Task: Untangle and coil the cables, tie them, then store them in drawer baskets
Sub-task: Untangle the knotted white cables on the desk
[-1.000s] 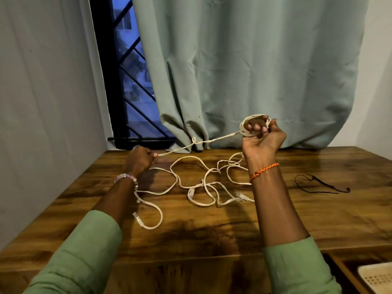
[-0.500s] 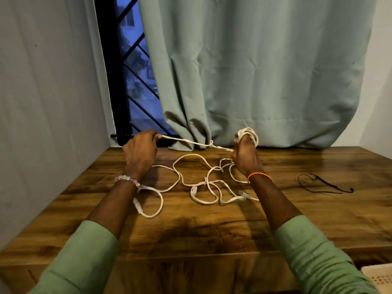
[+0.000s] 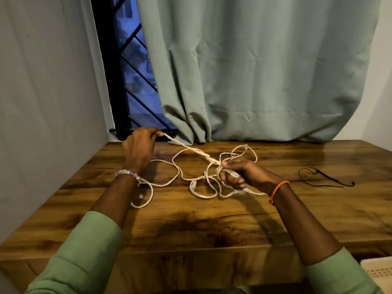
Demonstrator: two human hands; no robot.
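Wooden table (image 3: 191, 225) fills my view below a green curtain (image 3: 265, 71) and a barred window (image 3: 135, 81). My right hand (image 3: 244, 175) clenches a bundle of white cable (image 3: 186, 179). Loose loops sprawl on the wood left of that grip and just beyond it. One strand runs taut from it up to my left hand (image 3: 139, 148), pinching it farther back. A black cable (image 3: 324, 178) lies well right.

No readable text in this view.
No letters, numbers, brand marks or signs can be read on any surface here; nothing printed is visible.
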